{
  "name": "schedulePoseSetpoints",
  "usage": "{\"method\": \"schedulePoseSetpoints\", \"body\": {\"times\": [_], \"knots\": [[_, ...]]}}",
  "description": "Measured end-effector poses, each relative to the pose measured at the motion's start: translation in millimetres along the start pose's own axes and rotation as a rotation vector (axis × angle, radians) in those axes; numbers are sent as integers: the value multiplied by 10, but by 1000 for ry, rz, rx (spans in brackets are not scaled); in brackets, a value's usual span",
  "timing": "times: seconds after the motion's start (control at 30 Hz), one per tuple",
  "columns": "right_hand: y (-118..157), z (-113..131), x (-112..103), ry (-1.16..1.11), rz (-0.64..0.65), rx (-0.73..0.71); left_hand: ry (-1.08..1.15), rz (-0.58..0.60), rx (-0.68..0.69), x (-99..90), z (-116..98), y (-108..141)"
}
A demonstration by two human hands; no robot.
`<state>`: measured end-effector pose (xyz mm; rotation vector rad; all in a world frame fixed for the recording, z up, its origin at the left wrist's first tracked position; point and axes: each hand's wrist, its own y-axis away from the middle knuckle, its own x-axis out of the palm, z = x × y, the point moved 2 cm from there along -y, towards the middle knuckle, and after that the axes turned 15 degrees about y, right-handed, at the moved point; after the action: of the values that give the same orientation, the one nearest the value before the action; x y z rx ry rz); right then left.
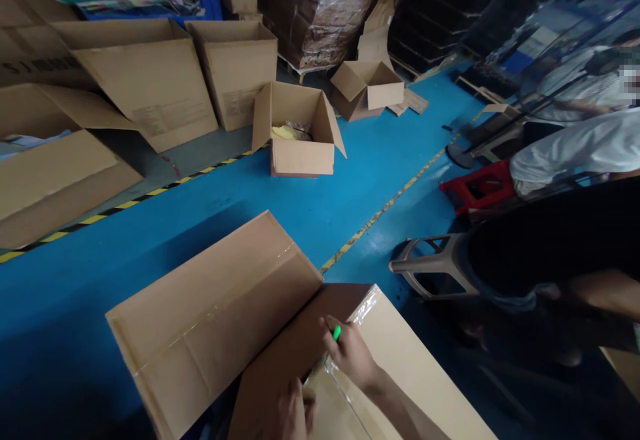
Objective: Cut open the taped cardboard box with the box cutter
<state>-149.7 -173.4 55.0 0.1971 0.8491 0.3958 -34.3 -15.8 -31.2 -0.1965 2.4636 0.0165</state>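
Foreground: right hand (351,353), fingers closed round a green marker (337,333), over a taped cardboard carton (210,323) resting on the blue floor (360,187). Left hand (293,413) against the carton, fingers cut off by the frame, their state unclear. Carton probably light and stiff, best grasped by its edges. Open cartons (295,130) stand beyond.

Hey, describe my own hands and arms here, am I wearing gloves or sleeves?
No gloves: the left hand and right hand are both bare. The right forearm shows no sleeve as far as the view reaches. The left arm is out of view, and the dim light hides any small markings.
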Motion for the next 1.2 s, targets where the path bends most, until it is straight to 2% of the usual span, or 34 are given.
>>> {"method": "schedulePoseSetpoints", "body": {"times": [0.1,0.2,0.37,0.5,0.8,0.9,1.0,1.1,1.2], "knots": [[165,-99,-27,-63,-70,81,118,38,-72,12,100,-37],[280,-194,-18,-160,-73,165,206,88,-112,36,179,-117],[394,-215,5,-239,-51,142,317,148,-196,64,200,-221],[460,-156,22,-213,-50,96,351,161,-261,20,155,-265],[635,-125,53,-260,-85,155,371,201,-318,-125,-106,-206],[676,-126,42,-264,-107,143,374,319,-354,-204,-181,-316],[615,-99,15,-247,-126,168,341,457,-406,-308,-251,-485],[424,-4,-35,-184,-126,174,317,484,-418,-408,-319,-588],[196,122,-57,-82,-65,108,291,539,-413,-412,-318,-553]]}}
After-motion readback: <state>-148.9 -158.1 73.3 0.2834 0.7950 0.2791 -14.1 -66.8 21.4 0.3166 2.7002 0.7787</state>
